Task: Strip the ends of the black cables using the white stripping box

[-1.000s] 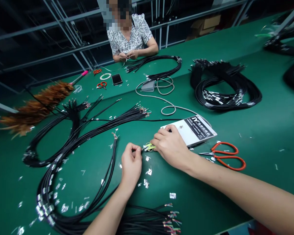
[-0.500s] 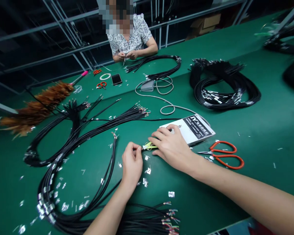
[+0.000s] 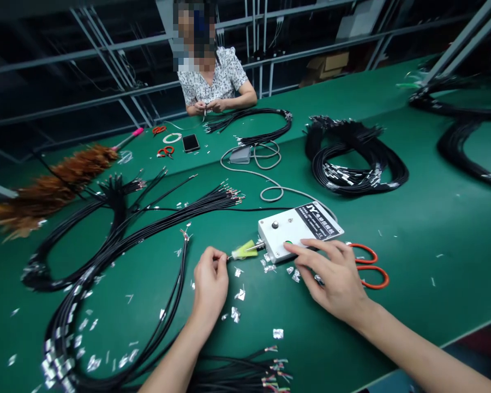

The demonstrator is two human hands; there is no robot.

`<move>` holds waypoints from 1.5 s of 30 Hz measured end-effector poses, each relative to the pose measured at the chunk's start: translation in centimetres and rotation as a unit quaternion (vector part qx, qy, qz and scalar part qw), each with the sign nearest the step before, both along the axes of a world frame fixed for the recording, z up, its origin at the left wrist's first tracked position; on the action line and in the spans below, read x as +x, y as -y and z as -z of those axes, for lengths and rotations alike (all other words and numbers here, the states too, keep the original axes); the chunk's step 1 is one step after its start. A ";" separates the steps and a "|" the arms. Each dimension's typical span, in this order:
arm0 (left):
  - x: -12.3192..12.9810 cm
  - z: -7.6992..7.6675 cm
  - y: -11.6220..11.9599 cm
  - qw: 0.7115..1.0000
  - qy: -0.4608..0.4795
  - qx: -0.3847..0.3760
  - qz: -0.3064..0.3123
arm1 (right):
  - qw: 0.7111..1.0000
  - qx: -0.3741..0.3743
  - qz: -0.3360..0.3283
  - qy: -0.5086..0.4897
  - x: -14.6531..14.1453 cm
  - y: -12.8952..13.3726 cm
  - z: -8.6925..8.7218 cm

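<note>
The left hand (image 3: 211, 278) pinches a cable end (image 3: 229, 257), seemingly already fixed to the clip (image 3: 245, 250) left of the box (image 3: 269, 233), the right hand (image 3: 333, 275), fingers spread, reaches the button (image 3: 288, 242) (pressed, I cannot tell), and near cables (image 3: 233, 367) lie splayed, apparently undone.

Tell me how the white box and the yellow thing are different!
The white box is bigger than the yellow thing. The white box has a black label; the yellow thing shows none. The right hand touches the white box; the left hand pinches beside the yellow thing. Both sit close together.
</note>
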State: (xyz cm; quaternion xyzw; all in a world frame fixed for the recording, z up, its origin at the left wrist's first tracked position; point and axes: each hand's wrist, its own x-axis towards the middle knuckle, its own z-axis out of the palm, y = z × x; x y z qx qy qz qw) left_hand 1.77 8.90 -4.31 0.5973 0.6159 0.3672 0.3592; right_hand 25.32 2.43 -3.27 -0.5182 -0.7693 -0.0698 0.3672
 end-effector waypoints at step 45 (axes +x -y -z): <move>-2.4 -9.4 7.1 0.869 0.001 -0.237 0.435 | 0.898 -0.299 -0.170 -0.275 -4.1 3.1 -0.4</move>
